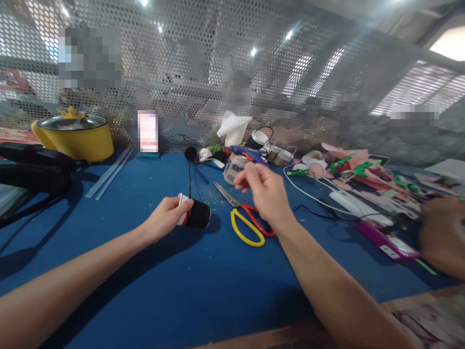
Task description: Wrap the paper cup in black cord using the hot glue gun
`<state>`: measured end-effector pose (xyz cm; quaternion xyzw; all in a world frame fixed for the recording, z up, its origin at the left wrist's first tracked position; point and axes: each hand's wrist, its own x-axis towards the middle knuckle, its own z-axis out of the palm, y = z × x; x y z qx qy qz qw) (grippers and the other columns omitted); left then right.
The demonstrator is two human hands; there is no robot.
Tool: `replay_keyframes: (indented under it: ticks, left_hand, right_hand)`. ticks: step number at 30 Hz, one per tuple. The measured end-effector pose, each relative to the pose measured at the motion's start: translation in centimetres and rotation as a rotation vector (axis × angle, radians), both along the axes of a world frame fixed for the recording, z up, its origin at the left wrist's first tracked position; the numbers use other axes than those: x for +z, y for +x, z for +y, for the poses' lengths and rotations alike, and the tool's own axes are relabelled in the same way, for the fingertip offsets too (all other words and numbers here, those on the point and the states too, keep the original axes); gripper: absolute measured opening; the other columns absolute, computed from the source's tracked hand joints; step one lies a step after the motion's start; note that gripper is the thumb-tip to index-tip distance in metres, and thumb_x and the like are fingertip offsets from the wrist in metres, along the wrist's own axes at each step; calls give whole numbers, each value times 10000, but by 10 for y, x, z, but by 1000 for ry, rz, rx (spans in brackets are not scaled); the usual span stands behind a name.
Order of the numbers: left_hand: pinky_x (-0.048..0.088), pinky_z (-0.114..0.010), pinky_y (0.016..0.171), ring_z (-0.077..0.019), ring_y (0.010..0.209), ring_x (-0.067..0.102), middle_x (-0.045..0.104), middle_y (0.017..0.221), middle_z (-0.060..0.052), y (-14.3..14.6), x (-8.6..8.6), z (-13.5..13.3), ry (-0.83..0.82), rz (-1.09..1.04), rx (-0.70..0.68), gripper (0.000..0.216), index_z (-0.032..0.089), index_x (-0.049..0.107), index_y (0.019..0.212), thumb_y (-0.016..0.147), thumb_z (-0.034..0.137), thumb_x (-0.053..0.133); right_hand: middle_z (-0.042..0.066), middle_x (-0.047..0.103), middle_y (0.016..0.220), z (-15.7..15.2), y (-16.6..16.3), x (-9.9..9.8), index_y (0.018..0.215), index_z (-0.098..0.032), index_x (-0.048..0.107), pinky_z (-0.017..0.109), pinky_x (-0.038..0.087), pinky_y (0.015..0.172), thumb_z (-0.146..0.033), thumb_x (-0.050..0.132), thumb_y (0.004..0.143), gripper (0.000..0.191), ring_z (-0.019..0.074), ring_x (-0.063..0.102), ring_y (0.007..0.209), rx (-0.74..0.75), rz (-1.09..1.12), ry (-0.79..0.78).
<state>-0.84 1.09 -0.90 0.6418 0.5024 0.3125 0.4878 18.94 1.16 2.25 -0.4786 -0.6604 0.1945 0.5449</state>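
My left hand is closed on a small cup wrapped in black yarn, lying on its side on the blue table. A black strand runs from the cup up to a black yarn ball at the back. My right hand hovers above the table with its fingers pinched together; what they pinch is too thin to make out. Scissors with red and yellow handles lie just under that hand.
A yellow pot stands at the back left, a blue glue gun over a glass jar at the back middle. Coloured felt scraps, white cable and a magenta case lie right. Another person's hand rests far right.
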Motion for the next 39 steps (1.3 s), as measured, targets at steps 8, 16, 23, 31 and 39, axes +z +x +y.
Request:
replay_keyframes:
  ticks: [8, 16, 23, 31, 39]
  left_hand:
    - [206, -215, 421, -72, 436, 255, 290, 452, 47, -2, 4, -1, 99, 164, 18, 330, 149, 412, 502, 715, 394, 353]
    - [189, -225, 424, -81, 442, 240, 263, 454, 43, -4, 4, 1, 114, 205, 9, 296, 174, 327, 480, 717, 352, 315]
    - [186, -230, 432, -86, 435, 234, 248, 451, 45, -3, 6, -1, 101, 215, 22, 295, 186, 285, 474, 713, 357, 307]
    - [188, -233, 431, -89, 429, 250, 264, 447, 44, -4, 4, 2, 103, 212, 17, 313, 186, 302, 474, 720, 381, 299]
    - [217, -236, 454, -93, 449, 266, 295, 474, 39, -5, 3, 3, 95, 210, -12, 318, 167, 388, 520, 730, 386, 292]
  right_hand:
    - [63, 550, 565, 65, 63, 34, 533, -159, 478, 296, 407, 607, -374, 522, 704, 277, 210, 557, 693, -526, -331, -203]
    - [24, 548, 464, 82, 59, 17, 550, -130, 503, 212, 415, 384, -262, 559, 697, 205, 101, 515, 403, -243, -79, -589]
    - [-44, 462, 407, 75, 52, 7, 542, -140, 475, 151, 282, 292, -246, 580, 632, 175, 48, 407, 315, -291, 50, -388]
    - [-3, 552, 570, 59, 45, 11, 659, -129, 515, 196, 418, 411, -210, 579, 607, 115, 79, 506, 450, -156, 159, -253]
    - [-6, 558, 527, -15, 15, 11, 757, -107, 557, 195, 413, 416, -196, 530, 681, 120, 70, 489, 410, 224, 118, -420]
